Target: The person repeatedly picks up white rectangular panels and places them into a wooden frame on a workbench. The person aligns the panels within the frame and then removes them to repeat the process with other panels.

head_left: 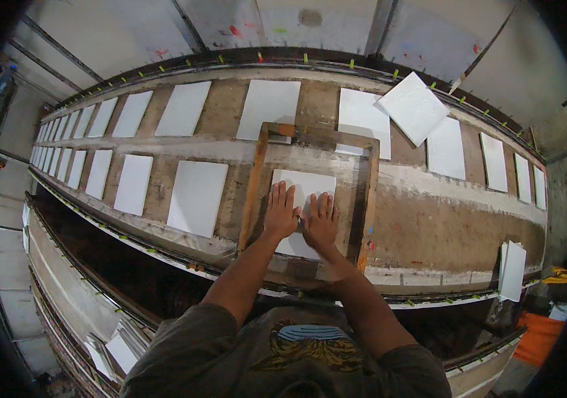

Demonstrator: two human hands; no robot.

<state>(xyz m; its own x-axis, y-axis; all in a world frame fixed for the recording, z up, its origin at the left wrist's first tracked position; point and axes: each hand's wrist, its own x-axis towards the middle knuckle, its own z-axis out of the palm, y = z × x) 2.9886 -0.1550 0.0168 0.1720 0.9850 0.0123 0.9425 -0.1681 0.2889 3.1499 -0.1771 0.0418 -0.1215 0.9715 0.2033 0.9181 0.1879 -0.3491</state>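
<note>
My left hand (281, 211) and my right hand (321, 220) lie side by side on a white rectangular sheet (298, 247), thumbs close together. Both are open, palms down, with the fingers stretched toward the far side. Around the sheet and my hands sits a rectangular wooden frame (252, 189), its far edge overlapping the bottoms of two far-row sheets. Whether a thin mesh spans it, I cannot tell. Neither hand grips anything. The near edge of the frame is blurred and partly hidden by my forearms.
The long brown table (449, 232) carries two rows of white sheets. One tilted sheet (414, 108) overlaps others at the far right. Several upright sheets (512, 270) stand at the near right edge. More sheets (126, 350) lean at lower left. An orange cloth-like item (536, 339) is at lower right.
</note>
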